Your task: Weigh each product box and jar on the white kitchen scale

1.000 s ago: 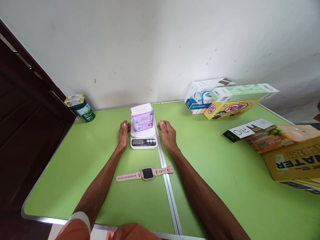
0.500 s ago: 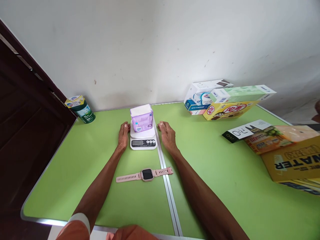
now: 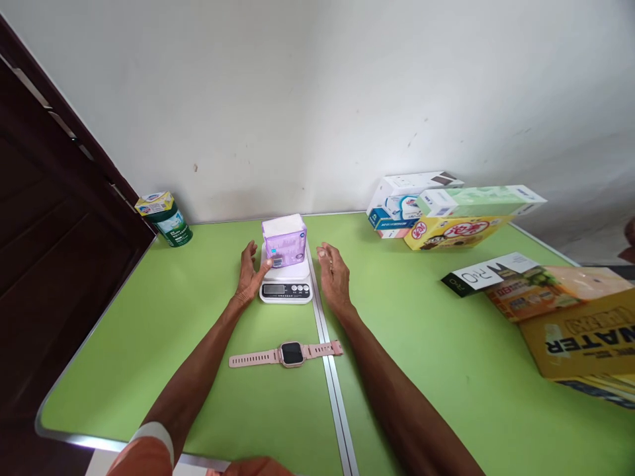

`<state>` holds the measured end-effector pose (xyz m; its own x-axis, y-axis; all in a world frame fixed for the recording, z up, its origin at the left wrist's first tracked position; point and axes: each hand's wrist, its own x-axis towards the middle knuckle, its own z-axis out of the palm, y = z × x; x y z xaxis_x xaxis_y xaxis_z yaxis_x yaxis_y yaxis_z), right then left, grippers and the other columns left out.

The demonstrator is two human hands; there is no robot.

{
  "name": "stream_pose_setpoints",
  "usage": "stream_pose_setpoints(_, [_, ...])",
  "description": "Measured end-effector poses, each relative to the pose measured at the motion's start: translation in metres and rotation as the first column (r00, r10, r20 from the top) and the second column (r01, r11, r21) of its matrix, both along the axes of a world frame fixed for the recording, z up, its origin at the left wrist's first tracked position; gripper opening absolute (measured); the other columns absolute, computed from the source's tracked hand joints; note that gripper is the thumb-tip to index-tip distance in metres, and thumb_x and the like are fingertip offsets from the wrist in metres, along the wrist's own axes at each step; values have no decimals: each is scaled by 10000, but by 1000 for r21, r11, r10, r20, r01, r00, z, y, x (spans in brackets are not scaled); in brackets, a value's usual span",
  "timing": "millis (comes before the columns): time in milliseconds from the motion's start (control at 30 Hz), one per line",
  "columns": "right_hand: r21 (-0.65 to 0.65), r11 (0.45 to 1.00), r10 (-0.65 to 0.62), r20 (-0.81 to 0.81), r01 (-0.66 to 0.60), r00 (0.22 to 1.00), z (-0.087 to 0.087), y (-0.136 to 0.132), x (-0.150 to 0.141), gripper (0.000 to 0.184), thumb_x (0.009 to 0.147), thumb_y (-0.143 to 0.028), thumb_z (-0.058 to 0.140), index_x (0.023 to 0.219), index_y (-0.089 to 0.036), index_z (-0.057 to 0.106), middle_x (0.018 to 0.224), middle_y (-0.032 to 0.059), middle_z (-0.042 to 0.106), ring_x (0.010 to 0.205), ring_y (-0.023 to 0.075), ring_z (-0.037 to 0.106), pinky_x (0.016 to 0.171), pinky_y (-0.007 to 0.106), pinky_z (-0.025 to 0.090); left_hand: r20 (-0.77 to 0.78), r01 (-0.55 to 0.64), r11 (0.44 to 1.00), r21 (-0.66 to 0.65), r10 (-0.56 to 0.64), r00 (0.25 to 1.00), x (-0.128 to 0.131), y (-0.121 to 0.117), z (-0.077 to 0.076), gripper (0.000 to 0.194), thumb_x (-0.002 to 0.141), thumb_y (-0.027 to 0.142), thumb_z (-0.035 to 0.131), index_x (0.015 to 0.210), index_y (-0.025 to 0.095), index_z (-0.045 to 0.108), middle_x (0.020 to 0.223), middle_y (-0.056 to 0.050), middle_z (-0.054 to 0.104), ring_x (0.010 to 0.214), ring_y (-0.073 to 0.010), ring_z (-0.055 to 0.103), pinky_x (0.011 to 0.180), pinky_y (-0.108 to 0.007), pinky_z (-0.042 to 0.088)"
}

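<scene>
A purple soft pack (image 3: 285, 248) with a white top stands on the white kitchen scale (image 3: 286, 293), whose dark display faces me. My left hand (image 3: 249, 272) is at the left of the pack, thumb stretched to its lower front corner and fingers apart; whether the thumb touches the pack I cannot tell. On the other side, my right hand (image 3: 333, 272) rests on its edge beside the scale, apart from it, with fingers loosely curved and nothing held. Nearer to me, a pink-strapped smartwatch (image 3: 292, 354) lies flat between my forearms.
At the back left, a dark green tub (image 3: 173, 228) carries a small yellow box (image 3: 155, 203). Stacked cartons, including a yellow box (image 3: 451, 233) and a pale green box (image 3: 481, 199), stand back right. More cartons, one a WATER box (image 3: 585, 344), fill the right edge of the green table (image 3: 421, 344).
My left thumb has moved out from the hand toward the pack's lower front corner. My right hand has opened slightly beside the scale. The view has tilted a little upward.
</scene>
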<state>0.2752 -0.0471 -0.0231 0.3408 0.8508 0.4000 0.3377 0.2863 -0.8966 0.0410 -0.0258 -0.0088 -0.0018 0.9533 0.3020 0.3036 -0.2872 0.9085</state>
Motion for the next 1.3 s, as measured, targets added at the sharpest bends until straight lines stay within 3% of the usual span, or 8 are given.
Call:
stream_pose_setpoints(100, [78, 997, 6, 70, -12, 998, 3, 0, -9, 690, 1071, -685, 429, 1476, -160, 620, 1451, 232, 711, 1339, 333, 693, 1150, 558, 553, -85, 25, 999, 33, -22, 996, 6, -1, 11, 1130, 782, 687, 871, 1674, 251, 331, 1723, -203, 414, 1644, -403, 362, 1349, -600, 310])
stream_pose_setpoints(233, [97, 994, 34, 175, -52, 984, 5, 0, -20, 676, 1076, -666, 434, 1511, -181, 611, 1513, 218, 673, 1412, 350, 641, 1186, 601, 522, -166, 57, 997, 42, -50, 985, 15, 3, 24, 1154, 718, 542, 957, 1652, 209, 367, 1671, -217, 484, 1591, -423, 433, 1331, -609, 334])
stream_pose_setpoints(400, [57, 997, 29, 250, -45, 968, 7, -1, -21, 630, 1062, -652, 452, 1391, -164, 677, 1363, 224, 741, 1299, 373, 692, 1116, 616, 553, -165, 104, 993, -49, -110, 980, 23, 11, 32, 874, 718, 399, 954, 1458, 157, 557, 1435, -188, 693, 1301, -371, 672, 1136, -553, 539])
stream_pose_setpoints(533, [29, 999, 23, 280, -32, 960, 21, -1, -23, 612, 1047, -660, 474, 1306, -152, 697, 1227, 210, 770, 1139, 367, 740, 1032, 593, 586, -117, 93, 992, -87, -103, 988, 20, 12, 36, 776, 704, 386, 963, 1361, 180, 604, 1340, -146, 738, 1192, -336, 706, 1023, -496, 591])
stream_pose_setpoints(667, [72, 992, 81, 281, -105, 956, 52, 8, -46, 569, 1051, -651, 504, 1274, -168, 707, 1205, 185, 781, 1084, 335, 755, 991, 534, 610, -97, 20, 1000, 13, -18, 995, -3, 15, 47, 740, 719, 425, 955, 1331, 189, 612, 1321, -134, 737, 1174, -320, 710, 1025, -479, 589])
stream_pose_setpoints(833, [48, 946, 303, 218, -321, 928, 77, 47, -114, 520, 1049, -597, 513, 1300, -182, 699, 1233, 177, 781, 1061, 312, 751, 892, 476, 636, -56, -178, 978, 104, 185, 981, -66, 29, 51, 714, 718, 366, 946, 1324, 201, 606, 1305, -115, 746, 1097, -283, 737, 960, -432, 618])
stream_pose_setpoints(1100, [-154, 844, 535, 193, -513, 822, 44, 141, -240, 353, 911, -423, 572, 1170, -193, 641, 1213, 183, 760, 1083, 335, 697, 972, 496, 577, -88, -601, 799, 10, 600, 795, -141, 72, 15, 610, 741, 279, 895, 1271, 208, 603, 1315, -172, 735, 1252, -371, 718, 1055, -504, 590])
stream_pose_setpoints(1300, [-173, 830, 558, 237, -530, 796, 23, 174, -264, 304, 927, -421, 562, 1137, -211, 626, 1173, 151, 766, 1053, 322, 694, 991, 484, 561, -140, -665, 745, -53, 654, 744, -145, 98, 1, 630, 816, 276, 826, 1362, 130, 550, 1426, -282, 653, 1408, -417, 634, 1165, -537, 512])
